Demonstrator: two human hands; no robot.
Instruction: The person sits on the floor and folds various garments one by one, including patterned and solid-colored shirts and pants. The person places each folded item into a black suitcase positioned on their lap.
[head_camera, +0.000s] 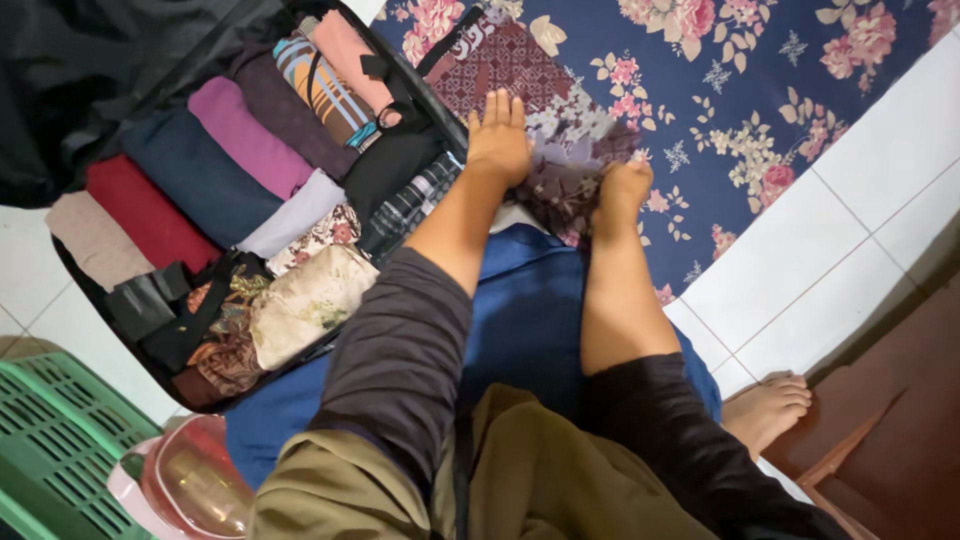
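Patterned cloth (565, 160): under flat, open left hand (498, 140); bunched in right hand (620, 190) grip (packed suitcase (250, 220) leftward).

Matt patterned cloth (560, 150) – glossy floor tiles (850, 200) – green plastic basket (50, 430).

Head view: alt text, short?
Two bare hands press a patterned cloth on a floral sheet: left hand flat, right hand curled. Beside them lies an open suitcase of rolled clothes; a green crate sits lower left.
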